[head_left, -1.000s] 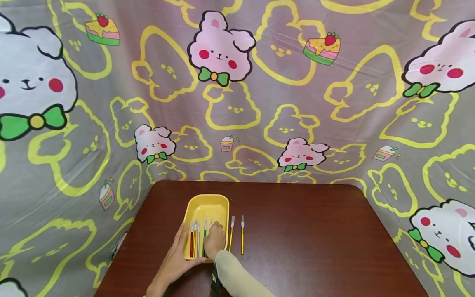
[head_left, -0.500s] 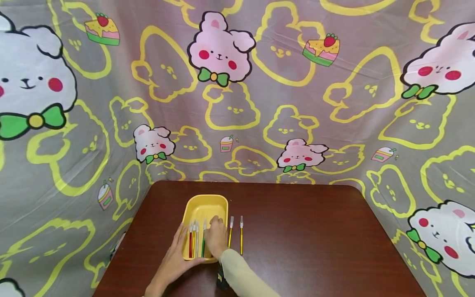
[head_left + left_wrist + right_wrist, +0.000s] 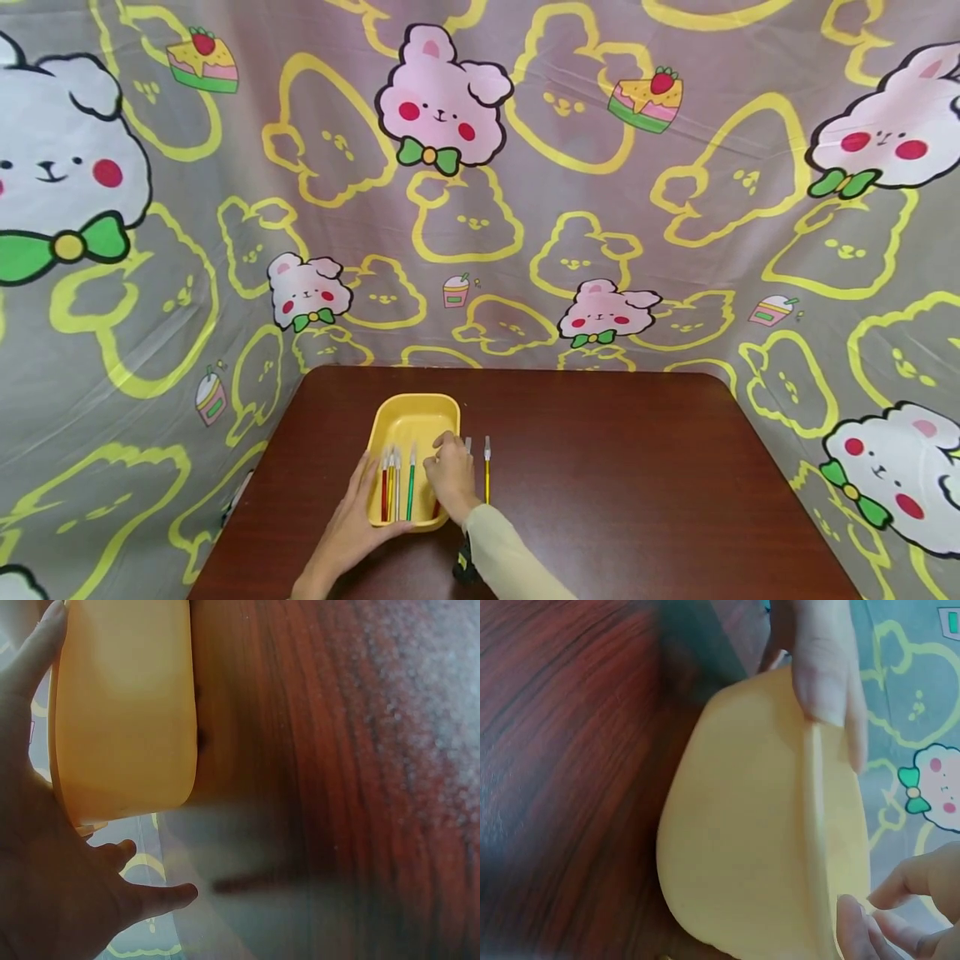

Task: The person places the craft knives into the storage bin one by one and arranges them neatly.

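Observation:
A yellow plastic tray lies on the table. Inside, on its left side, red, yellow and silver craft knives lie in a row, with a green craft knife slightly apart. My left hand holds the tray's near left corner, thumb along the near rim and fingers on the left wall. At the right rim is my right hand, fingers bent; the end of a red craft knife shows beneath it, and I cannot tell whether the fingers pinch it. Two yellow craft knives lie right of the tray, the nearer one mostly hidden.
The farther yellow craft knife lies parallel to the tray's right side. Brown wooden tabletop extends to the right. A patterned curtain stands behind and at both sides of the table.
My right hand has moved right, from inside the tray to its right rim. The green knife now shows fully, and a red knife's end appears. My left hand stays put.

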A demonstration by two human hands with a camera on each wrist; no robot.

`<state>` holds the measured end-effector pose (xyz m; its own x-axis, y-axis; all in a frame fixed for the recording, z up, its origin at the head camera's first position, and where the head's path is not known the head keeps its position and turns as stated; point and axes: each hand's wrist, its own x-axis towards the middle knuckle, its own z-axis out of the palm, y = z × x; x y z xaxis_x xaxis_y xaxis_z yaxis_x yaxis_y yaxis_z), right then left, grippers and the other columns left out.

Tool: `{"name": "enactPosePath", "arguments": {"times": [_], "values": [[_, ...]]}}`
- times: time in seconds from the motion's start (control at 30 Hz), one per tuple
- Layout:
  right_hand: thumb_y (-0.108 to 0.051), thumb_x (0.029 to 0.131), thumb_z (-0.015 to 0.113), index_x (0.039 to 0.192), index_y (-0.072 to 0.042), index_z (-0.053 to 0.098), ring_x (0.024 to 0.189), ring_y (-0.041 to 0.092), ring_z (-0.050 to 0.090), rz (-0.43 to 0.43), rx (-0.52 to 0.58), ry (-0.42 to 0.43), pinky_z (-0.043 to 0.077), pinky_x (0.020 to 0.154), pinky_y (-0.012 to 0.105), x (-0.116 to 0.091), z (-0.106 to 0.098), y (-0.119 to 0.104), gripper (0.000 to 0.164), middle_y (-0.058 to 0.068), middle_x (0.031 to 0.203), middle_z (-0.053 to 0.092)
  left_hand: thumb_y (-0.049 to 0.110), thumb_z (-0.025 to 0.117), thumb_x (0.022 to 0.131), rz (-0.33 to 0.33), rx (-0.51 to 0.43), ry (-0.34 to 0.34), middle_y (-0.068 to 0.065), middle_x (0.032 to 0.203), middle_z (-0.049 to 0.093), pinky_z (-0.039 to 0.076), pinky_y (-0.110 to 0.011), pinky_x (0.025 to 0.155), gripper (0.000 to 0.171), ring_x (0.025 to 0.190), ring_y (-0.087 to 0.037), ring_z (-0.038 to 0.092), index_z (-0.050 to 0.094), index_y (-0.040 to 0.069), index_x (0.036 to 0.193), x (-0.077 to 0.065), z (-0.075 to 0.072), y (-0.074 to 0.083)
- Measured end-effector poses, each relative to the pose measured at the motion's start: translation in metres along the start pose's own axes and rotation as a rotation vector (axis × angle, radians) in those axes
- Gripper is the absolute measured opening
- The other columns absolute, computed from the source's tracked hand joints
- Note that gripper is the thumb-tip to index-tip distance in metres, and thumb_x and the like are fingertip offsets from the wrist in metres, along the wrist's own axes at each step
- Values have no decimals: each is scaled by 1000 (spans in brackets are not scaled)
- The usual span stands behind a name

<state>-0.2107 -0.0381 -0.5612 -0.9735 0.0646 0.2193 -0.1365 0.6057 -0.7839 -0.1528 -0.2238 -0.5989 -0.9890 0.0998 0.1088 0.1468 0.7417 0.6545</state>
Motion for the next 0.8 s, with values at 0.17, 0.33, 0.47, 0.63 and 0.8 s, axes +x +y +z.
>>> {"name": "enactPosePath", "arguments": {"times": [0.17,0.33,0.47,0.63,0.8], "values": [[4,79,79,95,-6,66,71,19,60,-6,3,50,51,65,34,3,-12,6,22,0,81,60,63,90,75,-4,-7,-11,-16,174,14,44,-71,103,129,141,-55,43,20,11,170,0,2,-2],[5,80,77,95,-5,68,70,15,61,-29,-1,87,52,64,31,2,-19,11,20,-1,80,60,61,91,75,-11,-7,-8,-15,175,12,43,-71,104,129,144,-54,40,20,10,170,0,0,-3],[5,82,74,93,-5,69,69,14,59,-14,14,109,52,64,33,0,-21,16,16,0,81,62,61,91,75,-27,-7,-11,-15,175,12,43,-70,105,128,145,-53,40,21,11,169,0,-1,-3],[5,81,76,89,-5,69,70,18,62,0,33,188,53,67,37,0,-23,25,15,1,79,63,62,90,75,-47,-19,-41,-15,176,9,42,-71,105,129,146,-55,38,18,12,170,2,-1,0],[5,83,73,91,-4,70,73,18,63,31,54,194,54,68,37,1,-24,36,12,-1,81,65,59,93,74,-46,-22,-30,-16,175,11,42,-71,105,130,145,-53,38,20,10,169,2,-2,2]]}}
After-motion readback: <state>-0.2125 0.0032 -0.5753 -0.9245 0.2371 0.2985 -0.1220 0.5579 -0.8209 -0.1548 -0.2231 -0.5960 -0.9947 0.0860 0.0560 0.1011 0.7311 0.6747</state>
